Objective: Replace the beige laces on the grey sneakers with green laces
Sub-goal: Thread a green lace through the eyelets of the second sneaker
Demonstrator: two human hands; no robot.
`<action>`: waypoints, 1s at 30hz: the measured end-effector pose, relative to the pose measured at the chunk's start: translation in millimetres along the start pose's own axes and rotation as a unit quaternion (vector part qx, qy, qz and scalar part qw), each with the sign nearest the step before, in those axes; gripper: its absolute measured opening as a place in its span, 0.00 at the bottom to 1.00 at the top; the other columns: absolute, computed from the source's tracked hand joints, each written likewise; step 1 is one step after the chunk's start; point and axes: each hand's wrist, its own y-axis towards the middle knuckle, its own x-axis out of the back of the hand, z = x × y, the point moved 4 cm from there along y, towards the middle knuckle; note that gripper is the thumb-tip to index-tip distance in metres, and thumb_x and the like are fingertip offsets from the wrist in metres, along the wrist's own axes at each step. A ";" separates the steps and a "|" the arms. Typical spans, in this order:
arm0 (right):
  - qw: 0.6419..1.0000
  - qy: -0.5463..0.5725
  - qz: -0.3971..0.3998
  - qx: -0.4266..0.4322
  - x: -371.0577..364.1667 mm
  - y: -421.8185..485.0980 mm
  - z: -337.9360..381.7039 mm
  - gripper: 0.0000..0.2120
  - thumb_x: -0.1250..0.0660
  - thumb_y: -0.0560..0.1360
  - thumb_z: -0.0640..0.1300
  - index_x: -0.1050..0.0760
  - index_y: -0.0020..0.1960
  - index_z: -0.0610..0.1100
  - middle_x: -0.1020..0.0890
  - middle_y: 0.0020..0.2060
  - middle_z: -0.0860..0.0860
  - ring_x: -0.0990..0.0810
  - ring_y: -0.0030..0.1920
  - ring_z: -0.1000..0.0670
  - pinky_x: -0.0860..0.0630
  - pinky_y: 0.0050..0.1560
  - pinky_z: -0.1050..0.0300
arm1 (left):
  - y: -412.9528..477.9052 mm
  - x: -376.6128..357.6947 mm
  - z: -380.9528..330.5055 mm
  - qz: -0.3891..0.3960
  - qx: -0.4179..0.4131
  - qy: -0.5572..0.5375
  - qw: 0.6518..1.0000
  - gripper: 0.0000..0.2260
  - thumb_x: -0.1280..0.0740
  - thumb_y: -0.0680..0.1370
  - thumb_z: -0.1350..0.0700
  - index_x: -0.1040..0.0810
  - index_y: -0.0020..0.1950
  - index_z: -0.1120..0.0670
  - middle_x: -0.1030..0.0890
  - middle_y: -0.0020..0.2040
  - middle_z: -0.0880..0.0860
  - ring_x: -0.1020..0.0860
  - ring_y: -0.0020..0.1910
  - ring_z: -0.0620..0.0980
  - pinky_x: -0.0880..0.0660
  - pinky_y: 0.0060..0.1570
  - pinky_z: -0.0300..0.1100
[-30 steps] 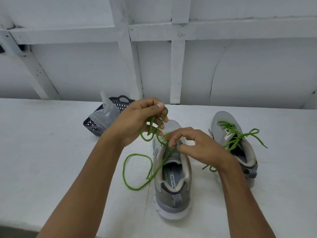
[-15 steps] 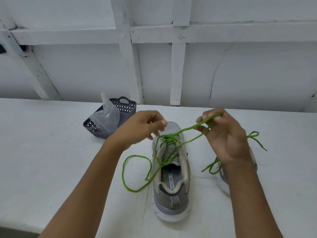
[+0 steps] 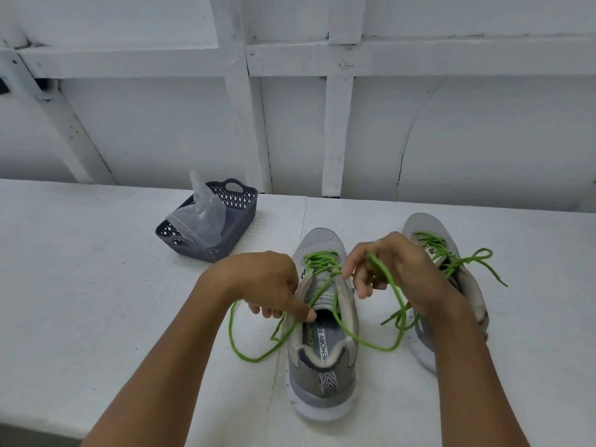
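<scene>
L hand (image 3: 267, 285) lowered, pinching round green lace (image 3: 251, 359) at sneaker (image 3: 322, 243)

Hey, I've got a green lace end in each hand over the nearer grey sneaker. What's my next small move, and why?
Probably draw both ends outward to take up the slack. The green lace sits bunched toward the toe end of the nearer grey sneaker, while long loose loops sag from your left hand and right hand down to the white table.
</scene>
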 end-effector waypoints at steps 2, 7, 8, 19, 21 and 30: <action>0.997 -0.049 -0.017 -0.055 -3.3 -0.9 -0.4 0.34 0.50 0.77 0.64 0.20 0.39 0.37 0.21 0.28 0.37 0.27 0.29 0.48 0.31 0.33 0.63 | -1.4 1.1 -0.7 0.013 -0.002 -0.021 1.000 0.17 0.28 0.75 0.44 0.17 0.42 0.58 0.15 0.37 0.50 0.20 0.30 0.40 0.22 0.33 0.35; 0.963 -0.247 -0.070 -0.086 -4.9 -1.3 -3.0 0.26 0.34 0.73 0.66 0.20 0.38 0.42 0.16 0.32 0.48 0.23 0.31 0.54 0.27 0.40 0.58 | -8.7 8.5 -4.5 0.016 0.036 0.045 0.998 0.13 0.32 0.75 0.48 0.16 0.40 0.57 0.15 0.35 0.49 0.18 0.31 0.44 0.26 0.29 0.32; 0.958 -0.269 -0.067 -0.078 -5.8 -1.1 -1.9 0.22 0.31 0.72 0.63 0.21 0.39 0.43 0.16 0.33 0.51 0.22 0.31 0.56 0.27 0.38 0.61 | -9.5 8.1 -6.8 0.017 0.044 0.060 0.997 0.13 0.32 0.74 0.48 0.16 0.39 0.57 0.16 0.33 0.49 0.19 0.29 0.43 0.28 0.27 0.31; 0.957 -0.263 -0.120 0.021 -11.6 9.4 8.6 0.08 0.27 0.70 0.44 0.24 0.45 0.52 0.21 0.39 0.57 0.25 0.36 0.58 0.29 0.39 0.66 | -13.4 51.3 7.0 -0.186 -0.114 -0.232 0.948 0.09 0.35 0.81 0.59 0.19 0.44 0.57 0.21 0.30 0.50 0.20 0.31 0.51 0.19 0.42 0.51; 0.959 -0.243 -0.129 0.064 -19.2 14.1 12.2 0.10 0.27 0.73 0.48 0.25 0.51 0.55 0.22 0.46 0.58 0.25 0.42 0.57 0.31 0.40 0.70 | -13.0 52.9 11.6 -0.202 -0.138 -0.288 0.926 0.09 0.34 0.81 0.57 0.19 0.44 0.59 0.27 0.28 0.49 0.25 0.29 0.50 0.20 0.38 0.53; 0.937 -0.263 -0.223 0.051 -15.1 28.3 9.9 0.03 0.32 0.78 0.47 0.22 0.45 0.52 0.19 0.36 0.56 0.24 0.37 0.61 0.31 0.36 0.68 | -9.1 58.3 50.2 -0.314 -0.048 -0.171 0.933 0.06 0.28 0.77 0.53 0.20 0.51 0.51 0.20 0.44 0.49 0.24 0.41 0.44 0.27 0.43 0.37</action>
